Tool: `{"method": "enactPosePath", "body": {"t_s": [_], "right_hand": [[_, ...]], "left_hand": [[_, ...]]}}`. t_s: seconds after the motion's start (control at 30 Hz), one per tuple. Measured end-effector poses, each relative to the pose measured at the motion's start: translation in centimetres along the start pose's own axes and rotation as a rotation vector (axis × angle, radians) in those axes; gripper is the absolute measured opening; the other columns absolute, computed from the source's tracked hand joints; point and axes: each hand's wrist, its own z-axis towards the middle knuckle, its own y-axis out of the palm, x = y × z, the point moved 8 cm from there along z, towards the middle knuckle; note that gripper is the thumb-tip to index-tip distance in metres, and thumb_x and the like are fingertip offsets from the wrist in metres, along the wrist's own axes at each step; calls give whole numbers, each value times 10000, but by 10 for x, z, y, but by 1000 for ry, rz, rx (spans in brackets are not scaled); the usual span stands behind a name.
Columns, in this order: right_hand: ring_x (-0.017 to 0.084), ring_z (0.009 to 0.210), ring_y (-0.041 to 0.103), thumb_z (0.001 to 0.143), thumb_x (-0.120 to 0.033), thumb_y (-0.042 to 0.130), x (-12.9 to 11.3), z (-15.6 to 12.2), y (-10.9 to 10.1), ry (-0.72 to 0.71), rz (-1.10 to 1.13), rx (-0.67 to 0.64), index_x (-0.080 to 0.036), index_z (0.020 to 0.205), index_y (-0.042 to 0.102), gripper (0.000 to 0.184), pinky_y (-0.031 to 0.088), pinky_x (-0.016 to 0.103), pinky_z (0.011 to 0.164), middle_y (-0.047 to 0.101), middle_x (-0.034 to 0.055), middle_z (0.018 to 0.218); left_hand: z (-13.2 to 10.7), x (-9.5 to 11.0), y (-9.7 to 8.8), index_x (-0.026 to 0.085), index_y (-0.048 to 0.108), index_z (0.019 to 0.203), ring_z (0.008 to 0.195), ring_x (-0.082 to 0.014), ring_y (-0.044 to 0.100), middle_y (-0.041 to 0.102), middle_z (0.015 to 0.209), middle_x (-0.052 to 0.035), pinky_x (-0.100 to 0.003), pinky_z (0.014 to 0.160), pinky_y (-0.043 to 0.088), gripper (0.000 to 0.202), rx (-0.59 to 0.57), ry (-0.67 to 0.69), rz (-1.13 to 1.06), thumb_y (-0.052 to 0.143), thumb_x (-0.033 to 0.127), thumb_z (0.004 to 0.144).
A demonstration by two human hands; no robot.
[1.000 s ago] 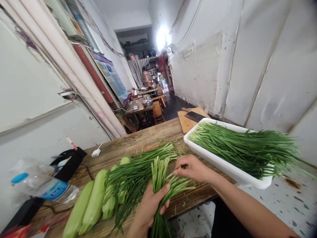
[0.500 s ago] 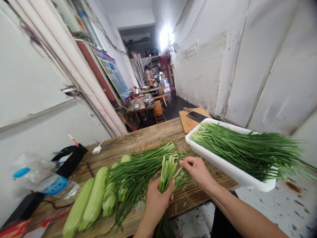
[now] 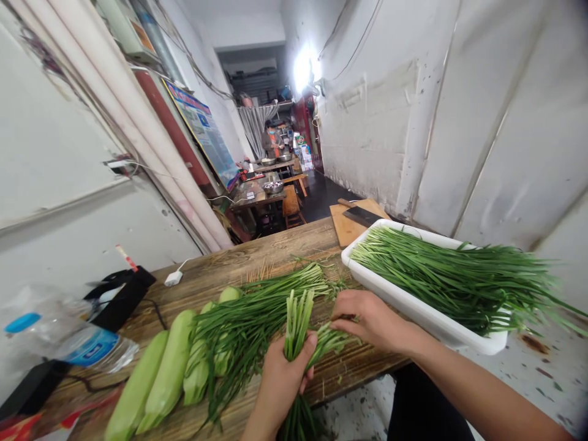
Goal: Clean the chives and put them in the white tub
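Beside the white tub [image 3: 413, 311], the left hand [image 3: 285, 367] clasps green, pale-stemmed chives [image 3: 297, 324] (the right hand [image 3: 361, 315] pinches splayed stems [image 3: 327, 340]) near the bench [image 3: 294, 241] edge; bare planks flank the tub's far end.

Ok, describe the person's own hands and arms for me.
The left hand and right hand are bare, without gloves. No watch or bracelet shows, and no ring can be made out, though parts are hidden. The right forearm is uncovered as far as the view reaches, with no sleeve in sight.
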Motion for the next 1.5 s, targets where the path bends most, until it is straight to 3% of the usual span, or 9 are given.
{"method": "enactPosePath", "body": {"t_s": [0.23, 0.47, 0.6, 0.67, 0.73, 0.87, 1.2, 1.33, 1.5], "right_hand": [[108, 556, 413, 773, -422, 625, 36, -8, 16, 330, 534, 380, -164, 642, 545, 300, 336, 233, 537, 457, -34, 575], [84, 461, 272, 788, -546, 563, 79, -10, -1, 431, 725, 645, -206, 513, 348, 488, 253, 234, 465, 313, -62, 471], [78, 479, 312, 752, -489, 636, 74, -2, -10, 356, 606, 528, -191, 542, 395, 437, 291, 223, 478, 371, -58, 521], [83, 552, 417, 707, -413, 698, 58, 5, -7, 265, 565, 387, -175, 750, 535, 291, 362, 217, 536, 519, -26, 702], [108, 658, 508, 717, -362, 692, 39, 11, 4, 206, 503, 195, -182, 976, 575, 336, 414, 234, 609, 589, 11, 869], [140, 690, 534, 724, -302, 693, 20, 13, 20, 180, 236, -7, -150, 718, 654, 157, 402, 245, 648, 593, 4, 693], [136, 677, 515, 751, -381, 684, 30, 5, 17, 181, 454, 115, -137, 694, 681, 251, 402, 255, 641, 561, 13, 695], [136, 685, 521, 741, -357, 701, 24, 3, 8, 107, 473, 58, -140, 671, 665, 231, 403, 261, 653, 558, 15, 708], [108, 545, 438, 789, -417, 623, 46, -2, -21, 198, 748, 297, -166, 568, 508, 354, 373, 260, 574, 455, -28, 553]], "left_hand": [[0, -2, 10, 109, 636, 807, 265, -47, 338, 500, 369, 31, -147, 286, 221, 508, -103, -52, -83, 675, 596, 666], [-6, -2, -5, 109, 632, 838, 275, -53, 352, 502, 370, 34, -147, 298, 233, 535, 41, -29, -76, 677, 608, 650], [-4, -4, -7, 111, 646, 824, 274, -63, 370, 507, 368, 29, -156, 291, 249, 537, 33, -33, -56, 686, 610, 631], [-3, -5, -6, 106, 653, 836, 276, -67, 377, 507, 365, 30, -159, 292, 263, 540, 12, -32, -31, 685, 607, 636], [-2, -6, -6, 105, 653, 833, 278, -65, 376, 501, 365, 34, -159, 294, 268, 534, 11, -28, -10, 678, 604, 647], [-2, -6, -6, 103, 644, 837, 289, -69, 387, 504, 375, 33, -164, 299, 281, 523, 14, -2, 9, 666, 597, 668], [-1, -3, -7, 115, 602, 835, 275, -42, 355, 512, 379, 36, -143, 295, 233, 496, -12, -29, -47, 660, 586, 690], [-3, -7, -4, 138, 582, 813, 287, -48, 370, 497, 383, 52, -137, 285, 228, 494, -51, -93, -112, 704, 583, 637], [-5, -12, -4, 151, 554, 824, 284, -44, 363, 485, 383, 68, -133, 286, 232, 505, -72, -140, -149, 719, 582, 617]]}}
